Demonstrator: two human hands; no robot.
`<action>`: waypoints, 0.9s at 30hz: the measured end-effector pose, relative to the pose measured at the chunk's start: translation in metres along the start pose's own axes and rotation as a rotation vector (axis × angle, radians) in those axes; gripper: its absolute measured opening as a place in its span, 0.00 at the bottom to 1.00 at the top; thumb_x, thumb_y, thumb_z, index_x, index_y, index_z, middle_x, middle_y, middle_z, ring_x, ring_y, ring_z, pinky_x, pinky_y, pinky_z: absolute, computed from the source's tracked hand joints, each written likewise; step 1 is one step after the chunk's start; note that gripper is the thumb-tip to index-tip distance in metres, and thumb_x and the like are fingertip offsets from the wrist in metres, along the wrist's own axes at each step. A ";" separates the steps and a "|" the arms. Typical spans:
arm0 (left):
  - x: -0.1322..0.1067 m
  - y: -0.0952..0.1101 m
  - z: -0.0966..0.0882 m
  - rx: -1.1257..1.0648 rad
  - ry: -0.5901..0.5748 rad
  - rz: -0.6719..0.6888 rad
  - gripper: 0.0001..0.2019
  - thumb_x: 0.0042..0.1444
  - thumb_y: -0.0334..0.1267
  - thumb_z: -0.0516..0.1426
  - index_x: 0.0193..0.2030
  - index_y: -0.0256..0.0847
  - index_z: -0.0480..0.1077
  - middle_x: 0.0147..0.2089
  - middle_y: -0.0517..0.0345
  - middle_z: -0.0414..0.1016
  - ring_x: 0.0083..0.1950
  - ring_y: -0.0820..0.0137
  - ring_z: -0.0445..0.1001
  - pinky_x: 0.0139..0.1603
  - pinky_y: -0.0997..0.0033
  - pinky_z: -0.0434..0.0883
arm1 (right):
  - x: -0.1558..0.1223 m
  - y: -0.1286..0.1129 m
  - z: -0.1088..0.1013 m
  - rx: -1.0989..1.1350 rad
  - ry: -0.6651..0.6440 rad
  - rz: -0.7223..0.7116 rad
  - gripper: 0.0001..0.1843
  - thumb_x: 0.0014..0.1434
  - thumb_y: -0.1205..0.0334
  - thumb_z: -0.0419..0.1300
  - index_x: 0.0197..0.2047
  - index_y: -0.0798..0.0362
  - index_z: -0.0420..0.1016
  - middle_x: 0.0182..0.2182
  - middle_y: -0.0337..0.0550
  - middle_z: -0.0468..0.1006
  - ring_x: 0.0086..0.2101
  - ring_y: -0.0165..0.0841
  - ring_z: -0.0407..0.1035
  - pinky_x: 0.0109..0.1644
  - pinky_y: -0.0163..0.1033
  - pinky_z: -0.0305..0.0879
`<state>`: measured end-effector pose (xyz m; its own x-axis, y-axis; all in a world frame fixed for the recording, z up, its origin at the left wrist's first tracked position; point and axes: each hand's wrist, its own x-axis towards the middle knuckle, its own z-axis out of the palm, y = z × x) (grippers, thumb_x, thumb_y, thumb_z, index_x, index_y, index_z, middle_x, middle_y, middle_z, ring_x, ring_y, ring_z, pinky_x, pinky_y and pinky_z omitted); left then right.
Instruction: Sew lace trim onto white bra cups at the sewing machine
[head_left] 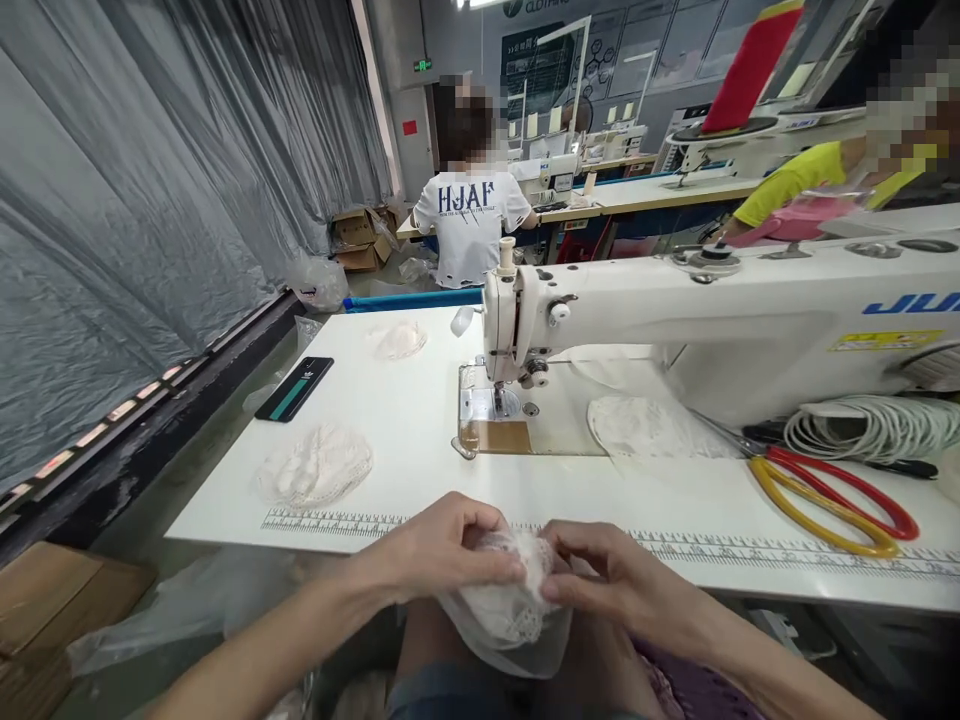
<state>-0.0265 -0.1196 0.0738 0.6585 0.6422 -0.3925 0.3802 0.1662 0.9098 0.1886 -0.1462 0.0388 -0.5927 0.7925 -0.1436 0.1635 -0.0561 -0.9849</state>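
My left hand [442, 548] and my right hand [611, 578] meet just below the front edge of the white sewing table [405, 420], over my lap. Both pinch a small white lace fabric piece [510, 600], which sags into a rounded cup shape between them. The fingers of each hand are closed on its upper edge. Behind it stands a white sewing machine [675, 310], its needle and presser foot [502, 400] over the metal plate.
On the table lie a pile of lace pieces [315, 468] at left, another lace piece [401, 340] farther back, a black phone [294, 388], a lace piece [645, 428] beside the needle plate, red and yellow-handled scissors [832, 500] and coiled white cord [874, 428]. Two people sit at machines behind.
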 end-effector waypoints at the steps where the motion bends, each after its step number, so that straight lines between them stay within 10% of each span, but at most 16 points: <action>1: -0.008 -0.001 0.004 -0.046 -0.016 -0.025 0.17 0.45 0.47 0.62 0.26 0.36 0.63 0.23 0.66 0.55 0.25 0.79 0.53 0.24 0.77 0.51 | -0.005 -0.001 0.004 0.039 -0.032 0.026 0.13 0.55 0.53 0.61 0.31 0.56 0.68 0.26 0.36 0.63 0.29 0.29 0.59 0.33 0.33 0.56; 12: -0.017 -0.056 0.055 -0.300 0.054 -0.073 0.17 0.46 0.48 0.62 0.25 0.33 0.67 0.23 0.64 0.59 0.26 0.79 0.54 0.27 0.78 0.53 | -0.038 0.021 0.025 0.177 -0.137 0.139 0.16 0.56 0.49 0.58 0.35 0.56 0.71 0.25 0.37 0.65 0.25 0.27 0.55 0.28 0.32 0.53; 27: -0.019 -0.077 0.067 -0.344 -0.024 -0.171 0.18 0.39 0.44 0.67 0.34 0.33 0.75 0.29 0.58 0.73 0.30 0.74 0.67 0.34 0.76 0.63 | -0.054 0.059 0.039 0.276 -0.132 0.210 0.16 0.52 0.51 0.63 0.30 0.58 0.75 0.24 0.36 0.67 0.27 0.27 0.59 0.31 0.33 0.54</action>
<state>-0.0251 -0.1943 0.0019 0.6209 0.5662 -0.5421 0.2482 0.5139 0.8212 0.1995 -0.2166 -0.0156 -0.6681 0.6625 -0.3386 0.0840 -0.3849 -0.9191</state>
